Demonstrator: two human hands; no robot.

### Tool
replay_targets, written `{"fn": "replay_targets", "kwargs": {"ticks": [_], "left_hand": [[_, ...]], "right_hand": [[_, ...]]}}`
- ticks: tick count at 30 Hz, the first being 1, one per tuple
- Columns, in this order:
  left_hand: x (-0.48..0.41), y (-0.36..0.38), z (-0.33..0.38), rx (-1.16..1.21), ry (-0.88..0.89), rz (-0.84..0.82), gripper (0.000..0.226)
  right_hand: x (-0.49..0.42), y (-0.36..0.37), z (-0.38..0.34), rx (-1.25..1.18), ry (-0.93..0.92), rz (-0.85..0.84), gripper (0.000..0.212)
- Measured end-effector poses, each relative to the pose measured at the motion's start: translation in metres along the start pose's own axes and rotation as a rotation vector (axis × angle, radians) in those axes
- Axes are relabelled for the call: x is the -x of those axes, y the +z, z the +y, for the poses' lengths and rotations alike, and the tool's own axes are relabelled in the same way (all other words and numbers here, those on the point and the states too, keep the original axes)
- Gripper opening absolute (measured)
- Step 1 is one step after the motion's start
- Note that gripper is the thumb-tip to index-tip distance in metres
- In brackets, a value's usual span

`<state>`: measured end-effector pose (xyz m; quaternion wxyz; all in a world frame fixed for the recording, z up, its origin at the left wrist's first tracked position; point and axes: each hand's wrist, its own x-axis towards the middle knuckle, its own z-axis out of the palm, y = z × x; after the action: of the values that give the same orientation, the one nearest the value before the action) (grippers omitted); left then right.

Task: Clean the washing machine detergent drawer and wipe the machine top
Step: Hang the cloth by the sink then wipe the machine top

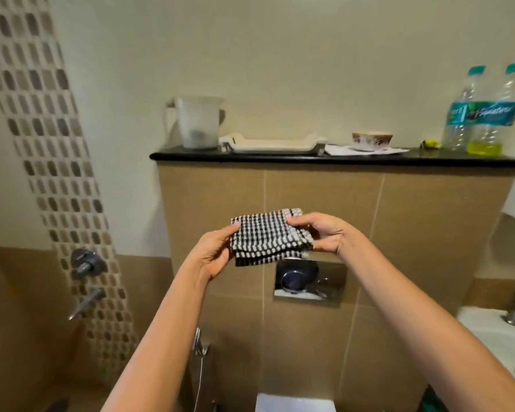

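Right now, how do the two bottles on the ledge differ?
The right bottle holds yellow-green liquid at its bottom; the left bottle shows none. The right bottle stands nearer the ledge end, the left bottle nearer the bowl. Both: clear plastic, teal caps, blue-green labels, upright.

— Where's the cloth [268, 236]?
— Mid-frame, in the air. It's black-and-white checked and folded in layers, lying roughly flat. The left hand [217, 251] pinches its 9 o'clock edge and the right hand [321, 236] its 3 o'clock edge.
— And the tray [272, 144]?
— It's white, long and shallow. It lies flat on the black ledge [191, 157], at 12 o'clock from the cloth and well apart.
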<state>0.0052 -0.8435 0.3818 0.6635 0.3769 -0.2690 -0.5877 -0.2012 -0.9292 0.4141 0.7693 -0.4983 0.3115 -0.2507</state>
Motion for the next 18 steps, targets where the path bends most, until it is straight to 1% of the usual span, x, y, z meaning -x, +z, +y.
{"fn": "replay_targets", "kwargs": {"ticks": [3, 6, 7, 9, 10, 11, 12, 13, 15, 17, 18], "left_hand": [[-0.038, 0.034, 0.036, 0.009, 0.079, -0.069, 0.018], [-0.069, 0.073, 0.080, -0.041, 0.171, -0.143, 0.013], [-0.079, 0.084, 0.094, -0.072, 0.198, -0.132, 0.013], [-0.105, 0.097, 0.122, -0.172, 0.282, -0.031, 0.010], [-0.118, 0.097, 0.132, -0.218, 0.328, 0.040, 0.014], [-0.132, 0.095, 0.141, -0.251, 0.364, 0.089, 0.024], [-0.141, 0.092, 0.147, -0.282, 0.386, 0.113, 0.029], [-0.150, 0.089, 0.151, -0.316, 0.400, 0.116, 0.030], [-0.160, 0.084, 0.153, -0.399, 0.413, 0.118, 0.021], [-0.170, 0.077, 0.154, -0.480, 0.444, 0.121, 0.013], [-0.175, 0.073, 0.155, -0.502, 0.454, 0.124, 0.013]], "right_hand": [[-0.015, -0.009, -0.056, -0.045, -0.117, 0.049, 0.015], [-0.033, -0.007, -0.120, -0.051, -0.251, 0.051, 0.015], [-0.041, -0.004, -0.141, -0.052, -0.297, 0.066, 0.016], [-0.056, 0.002, -0.184, -0.045, -0.381, 0.109, 0.015], [-0.062, 0.006, -0.202, -0.041, -0.410, 0.137, 0.015], [-0.069, 0.011, -0.219, -0.040, -0.431, 0.161, 0.015], [-0.078, 0.016, -0.232, -0.046, -0.439, 0.186, 0.015], [-0.087, 0.021, -0.243, -0.055, -0.445, 0.205, 0.016], [-0.106, 0.029, -0.256, -0.068, -0.436, 0.228, 0.019], [-0.129, 0.033, -0.260, -0.063, -0.408, 0.237, 0.022], [-0.140, 0.034, -0.259, -0.060, -0.382, 0.241, 0.023]]}}
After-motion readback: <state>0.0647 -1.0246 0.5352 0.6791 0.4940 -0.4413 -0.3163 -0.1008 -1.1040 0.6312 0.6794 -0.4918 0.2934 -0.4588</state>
